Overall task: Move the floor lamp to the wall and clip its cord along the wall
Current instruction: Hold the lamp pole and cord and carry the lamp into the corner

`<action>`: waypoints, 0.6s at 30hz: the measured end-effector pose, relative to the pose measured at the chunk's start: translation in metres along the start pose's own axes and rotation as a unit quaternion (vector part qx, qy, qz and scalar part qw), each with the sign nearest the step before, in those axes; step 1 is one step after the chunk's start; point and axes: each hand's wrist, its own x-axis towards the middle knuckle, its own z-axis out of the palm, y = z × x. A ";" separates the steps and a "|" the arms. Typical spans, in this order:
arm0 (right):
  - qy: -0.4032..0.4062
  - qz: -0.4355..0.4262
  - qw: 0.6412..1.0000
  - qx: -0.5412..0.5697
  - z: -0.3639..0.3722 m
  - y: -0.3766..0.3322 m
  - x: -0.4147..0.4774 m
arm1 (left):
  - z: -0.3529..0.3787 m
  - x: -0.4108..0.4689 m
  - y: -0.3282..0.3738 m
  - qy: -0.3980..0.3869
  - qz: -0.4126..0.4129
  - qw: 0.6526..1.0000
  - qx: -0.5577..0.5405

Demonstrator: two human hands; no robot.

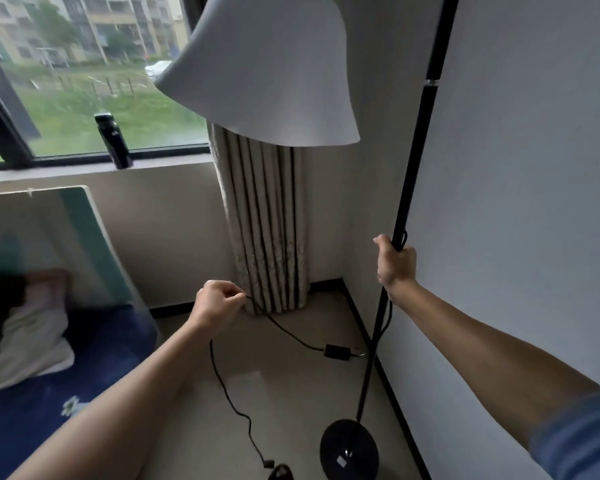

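Floor (274, 393) bears lamp base (349, 452), cord (229, 393).

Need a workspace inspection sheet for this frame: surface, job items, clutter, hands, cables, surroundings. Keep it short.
Surface: pale floor, bare in the corner apart from the cord.
Job's things: floor lamp pole close beside the right wall; round black base on the floor; white shade overhead. No cord clips seen.
Clutter: dark bottle on the windowsill; pillow on blue bedding.
Hands: right hand gripping the pole; left hand pinching the cord.
Cables: black cord loose across the floor, with an inline box near the wall.
Surroundings: window, gathered curtain in the corner.
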 end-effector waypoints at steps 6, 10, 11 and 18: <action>-0.008 0.005 1.000 -0.025 0.081 0.016 0.130 | 0.024 0.154 -0.006 -0.016 -0.005 1.000 -0.022; 0.001 0.016 0.999 -0.030 0.124 0.010 0.205 | 0.033 0.246 0.005 -0.035 -0.013 0.999 -0.011; 0.005 0.020 0.999 -0.029 0.133 0.007 0.223 | 0.036 0.267 0.009 -0.038 -0.015 0.999 -0.008; -0.021 0.009 0.999 -0.023 0.204 0.020 0.356 | 0.071 0.398 0.021 -0.035 -0.024 0.999 0.005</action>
